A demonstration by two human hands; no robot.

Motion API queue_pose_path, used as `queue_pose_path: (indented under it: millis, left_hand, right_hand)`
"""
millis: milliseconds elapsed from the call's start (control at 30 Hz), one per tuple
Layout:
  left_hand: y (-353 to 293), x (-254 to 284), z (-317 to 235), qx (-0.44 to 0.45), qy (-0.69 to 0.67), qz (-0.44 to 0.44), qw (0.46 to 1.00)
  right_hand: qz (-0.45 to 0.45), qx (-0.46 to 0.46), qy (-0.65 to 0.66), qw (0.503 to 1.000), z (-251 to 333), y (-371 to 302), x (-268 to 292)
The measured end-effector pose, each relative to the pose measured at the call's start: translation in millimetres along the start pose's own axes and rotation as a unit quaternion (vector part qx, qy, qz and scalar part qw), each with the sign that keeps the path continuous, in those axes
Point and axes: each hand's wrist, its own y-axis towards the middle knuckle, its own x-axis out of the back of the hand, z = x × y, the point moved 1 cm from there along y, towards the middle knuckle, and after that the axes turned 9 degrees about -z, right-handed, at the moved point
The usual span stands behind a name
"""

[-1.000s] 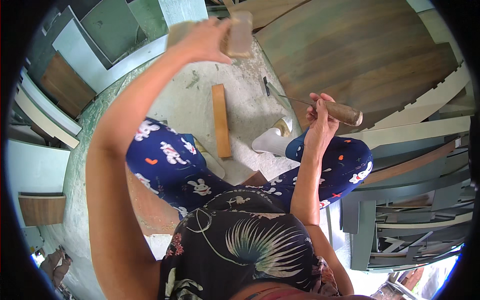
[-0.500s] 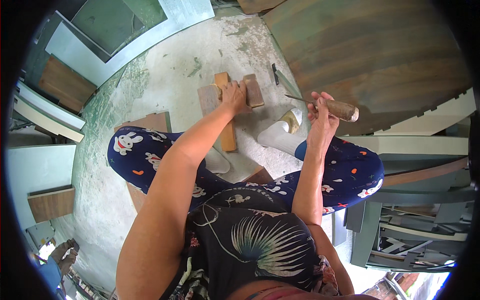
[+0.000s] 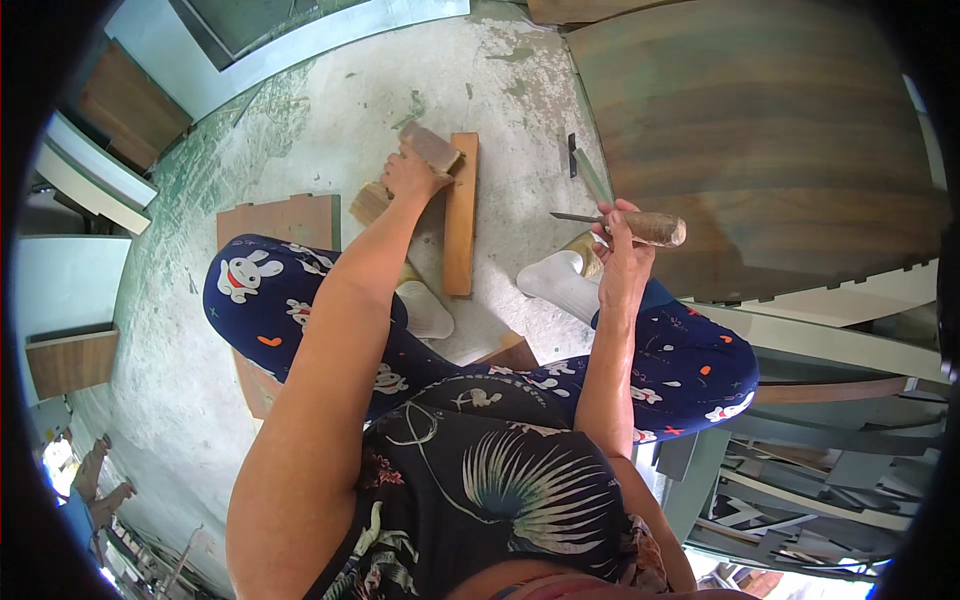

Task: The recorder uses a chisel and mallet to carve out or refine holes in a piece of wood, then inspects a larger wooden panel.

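Note:
On the floor ahead lies an orange-brown wooden strip [image 3: 461,215], pointing away from me. Just left of it, my left hand [image 3: 412,176] is closed round a wooden mallet [image 3: 432,148]; its blocky head shows beyond the fingers and a paler handle end below them. Partly hidden under my left forearm is a brown block [image 3: 431,225] beside the strip. My right hand [image 3: 624,240], raised above my right foot, grips a chisel [image 3: 657,229] by its thick, worn wooden handle. Its thin dark blade points left, apart from the strip.
A large brown wooden panel [image 3: 750,150] stands at the right, with a try square [image 3: 590,170] by its edge. Brown boards [image 3: 280,222] lie near my left knee. Grey offcuts [image 3: 800,490] are piled at lower right. Part of another person [image 3: 95,490] shows at lower left.
My left hand has moved left off the strip with the mallet, whose head has swung up and left. My right hand has lowered slightly with the chisel. The view has shifted a little.

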Motion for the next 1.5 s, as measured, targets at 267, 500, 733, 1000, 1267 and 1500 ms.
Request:
queue_pose_path:
  millis: [267, 500, 733, 1000, 1267, 1500]
  left_hand:
    - [0, -15, 8, 0.101, -0.001, -0.134, 0.986]
    - [-45, -23, -23, 0.042, -0.072, -0.058, 0.995]
    - [-85, -57, -26, -0.001, -0.132, 0.067, 0.989]
    - [-73, -52, -53, -0.175, -0.253, 0.179, 0.934]
    - [-26, -37, 71, 0.105, -0.003, -0.064, 0.992]
    - [-30, -38, 77, 0.037, -0.012, 0.066, 0.997]
  right_hand:
    - [0.002, -0.007, -0.016, 1.0, -5, -2, -9]
    - [0.044, -0.017, -0.027, 0.999, -10, -5, -25]
    - [0.059, -0.015, -0.038, 0.997, -12, -8, -26]
    - [0.062, -0.014, -0.041, 0.997, -12, -9, -28]
    - [0.089, -0.001, -0.04, 0.995, -16, -10, -34]
    - [0.1, -0.009, -0.066, 0.993, -18, -17, -49]
